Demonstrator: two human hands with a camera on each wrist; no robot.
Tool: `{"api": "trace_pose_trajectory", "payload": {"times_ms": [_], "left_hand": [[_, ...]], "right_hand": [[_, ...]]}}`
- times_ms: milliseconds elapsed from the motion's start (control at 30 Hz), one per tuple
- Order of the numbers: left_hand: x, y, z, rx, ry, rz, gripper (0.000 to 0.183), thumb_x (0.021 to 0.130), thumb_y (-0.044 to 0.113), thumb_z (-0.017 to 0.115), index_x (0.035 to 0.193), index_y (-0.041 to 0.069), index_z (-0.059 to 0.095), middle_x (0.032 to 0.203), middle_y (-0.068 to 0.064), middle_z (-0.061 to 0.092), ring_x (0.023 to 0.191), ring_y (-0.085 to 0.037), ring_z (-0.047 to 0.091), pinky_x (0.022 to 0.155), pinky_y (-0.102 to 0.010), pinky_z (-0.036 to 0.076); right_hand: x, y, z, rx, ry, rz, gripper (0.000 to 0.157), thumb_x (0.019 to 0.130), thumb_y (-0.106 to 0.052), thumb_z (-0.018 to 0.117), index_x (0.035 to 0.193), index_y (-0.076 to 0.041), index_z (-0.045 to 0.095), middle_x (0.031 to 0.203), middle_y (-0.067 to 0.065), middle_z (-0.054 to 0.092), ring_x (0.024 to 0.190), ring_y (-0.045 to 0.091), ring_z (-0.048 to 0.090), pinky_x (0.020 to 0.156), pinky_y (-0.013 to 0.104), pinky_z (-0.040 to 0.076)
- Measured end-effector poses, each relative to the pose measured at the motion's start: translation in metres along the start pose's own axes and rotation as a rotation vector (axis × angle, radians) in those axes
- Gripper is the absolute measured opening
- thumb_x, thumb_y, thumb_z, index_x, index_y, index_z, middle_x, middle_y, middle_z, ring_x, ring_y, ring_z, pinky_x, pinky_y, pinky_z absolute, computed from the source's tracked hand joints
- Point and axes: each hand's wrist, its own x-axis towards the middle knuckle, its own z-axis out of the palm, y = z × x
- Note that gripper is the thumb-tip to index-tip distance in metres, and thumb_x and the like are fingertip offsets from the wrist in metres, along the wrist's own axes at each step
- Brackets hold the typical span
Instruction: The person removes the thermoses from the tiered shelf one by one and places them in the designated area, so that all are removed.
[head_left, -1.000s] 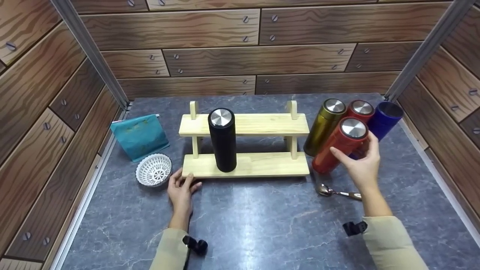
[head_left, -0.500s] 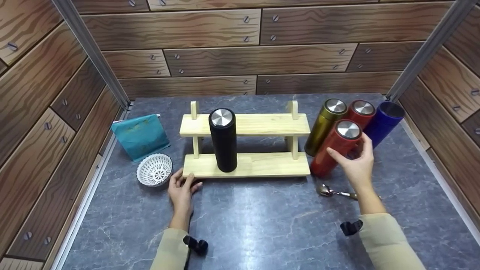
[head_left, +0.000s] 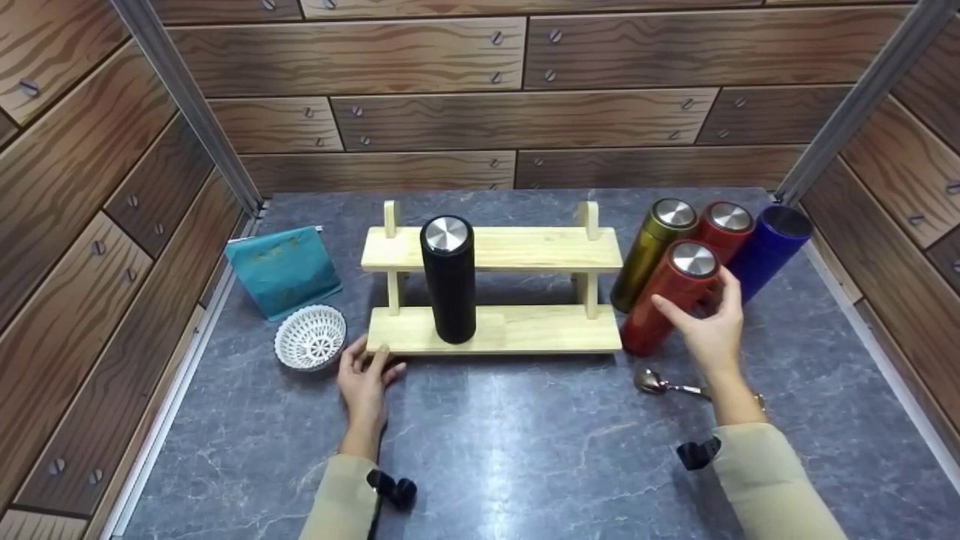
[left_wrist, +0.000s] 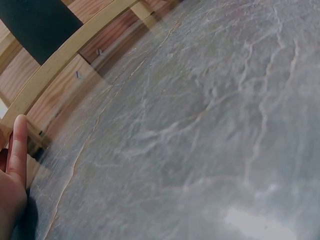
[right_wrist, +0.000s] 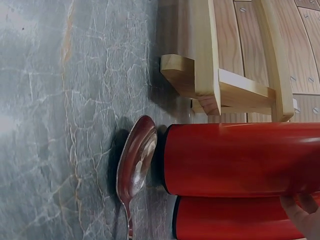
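Rack [head_left: 544, 331] pinched in my left grip [head_left: 363, 386]; my right grip [head_left: 711, 331] clasps the front red flask [head_left: 649, 323] near the surface's [head_left: 570, 450] right edge.

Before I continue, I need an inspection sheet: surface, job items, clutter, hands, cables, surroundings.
Surface: grey marbled tabletop, glare near front.
Job items: black flask upright on lower shelf of wooden rack; front red flask, gold flask, rear red flask, blue flask clustered at right.
Clutter: spoon near front red flask; white basket, teal bag left of rack.
Hands: left hand touches rack's front-left corner; right hand grips front red flask.
Cables: nothing seen.
Surroundings: wood-patterned panels, metal posts.
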Motion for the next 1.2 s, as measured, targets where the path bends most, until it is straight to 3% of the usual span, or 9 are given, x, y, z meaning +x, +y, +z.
{"api": "trace_pose_trajectory", "payload": {"times_ms": [500,700,967,1200], "left_hand": [[0.001,0.000,0.000,-0.009,0.010,0.006,0.048,0.084,-0.005,0.064,0.128,-0.001,0.044,0.106,-0.017,0.050,0.076,-0.021,0.063,0.058,-0.036,0.060],[0.001,-0.001,0.000,-0.007,0.012,0.001,0.046,0.085,-0.005,0.063,0.127,-0.001,0.044,0.107,-0.017,0.050,0.078,-0.022,0.064,0.059,-0.037,0.060],[0.000,-0.002,0.000,0.013,0.010,-0.003,0.047,0.085,-0.002,0.064,0.128,0.001,0.044,0.108,-0.018,0.050,0.080,-0.024,0.064,0.059,-0.037,0.060],[0.000,-0.001,0.000,0.023,0.007,0.004,0.046,0.085,-0.003,0.063,0.127,0.001,0.045,0.109,-0.018,0.051,0.082,-0.025,0.063,0.061,-0.039,0.060]], "right_hand": [[-0.003,-0.003,0.003,-0.010,-0.013,0.008,0.077,0.065,0.004,0.081,0.132,-0.007,0.043,0.116,0.007,0.055,0.098,0.016,0.053,0.077,0.020,0.049],[-0.005,-0.002,0.001,-0.013,-0.043,0.025,0.077,0.068,0.006,0.078,0.133,-0.004,0.040,0.112,0.002,0.053,0.098,0.013,0.052,0.077,0.021,0.048],[-0.007,0.000,-0.003,0.007,-0.010,0.011,0.071,0.068,0.011,0.076,0.130,0.002,0.043,0.108,-0.002,0.054,0.096,0.014,0.054,0.080,0.021,0.050],[-0.009,0.006,-0.008,0.038,-0.003,0.012,0.060,0.071,0.012,0.073,0.125,0.002,0.048,0.106,0.002,0.054,0.095,0.015,0.054,0.083,0.021,0.052]]}}
